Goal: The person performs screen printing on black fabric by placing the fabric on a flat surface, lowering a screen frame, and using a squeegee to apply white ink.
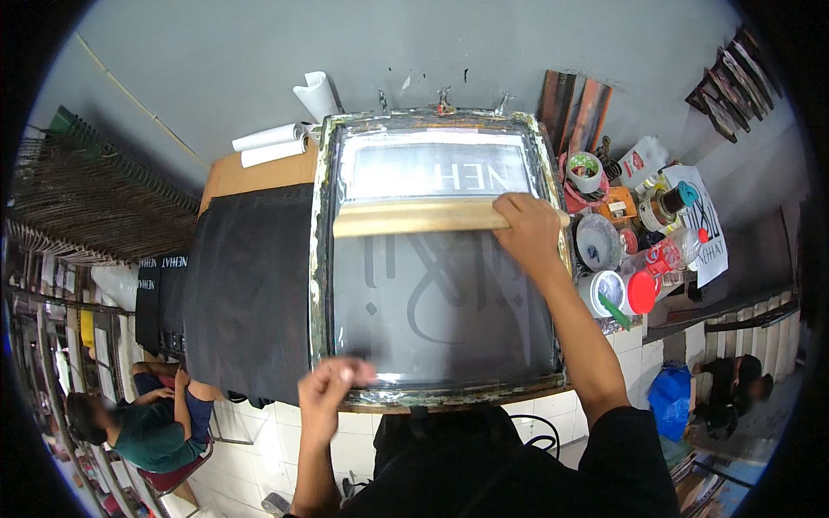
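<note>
A framed printing screen (321, 259) lies flat on the work table, with a dark stencil design showing through its mesh. Across its upper part lies a long wooden squeegee (406, 217). My right hand (528, 230) grips the squeegee's right end. My left hand (331, 390) rests with curled fingers at the near edge of the frame, by its lower left corner. Black fabric (250, 293) is spread on the table under and to the left of the screen.
Rolled white paper (273, 145) lies at the table's back left. Right of the screen stand tape rolls (585, 171), tubs, a plastic bottle (663, 254) and a red lid (642, 292). A seated person (147, 423) is at lower left, another person (734, 384) at lower right.
</note>
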### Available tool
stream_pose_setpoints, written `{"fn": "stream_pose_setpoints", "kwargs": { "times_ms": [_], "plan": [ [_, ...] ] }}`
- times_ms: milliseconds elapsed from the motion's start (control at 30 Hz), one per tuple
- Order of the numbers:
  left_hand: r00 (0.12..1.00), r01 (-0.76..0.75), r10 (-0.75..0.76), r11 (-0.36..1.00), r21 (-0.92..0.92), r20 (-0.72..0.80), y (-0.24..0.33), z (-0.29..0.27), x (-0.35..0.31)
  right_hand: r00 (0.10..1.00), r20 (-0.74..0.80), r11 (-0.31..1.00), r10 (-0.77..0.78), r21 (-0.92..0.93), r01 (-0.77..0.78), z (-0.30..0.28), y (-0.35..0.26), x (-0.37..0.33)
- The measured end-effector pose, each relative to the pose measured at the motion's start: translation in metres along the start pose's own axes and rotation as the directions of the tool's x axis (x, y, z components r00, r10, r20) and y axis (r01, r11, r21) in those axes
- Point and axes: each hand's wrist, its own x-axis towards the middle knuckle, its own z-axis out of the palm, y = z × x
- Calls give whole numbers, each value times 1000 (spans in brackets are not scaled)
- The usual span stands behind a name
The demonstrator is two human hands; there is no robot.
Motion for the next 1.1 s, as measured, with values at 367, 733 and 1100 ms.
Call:
{"fn": "stream_pose_setpoints", "kwargs": {
  "times_ms": [367,733,1100],
  "plan": [
    [854,299,-519,432,-851,37,-60,23,-73,918,348,980,191,-112,-162,40,61,130],
    [807,250,-591,372,-894,-20,-70,34,-81,880,449,985,156,-3,-173,81,95,180],
    [992,-32,106,745,-666,72,-20,9,-70,994,83,991,-77,119,67,-140,18,141]
  ]
}}
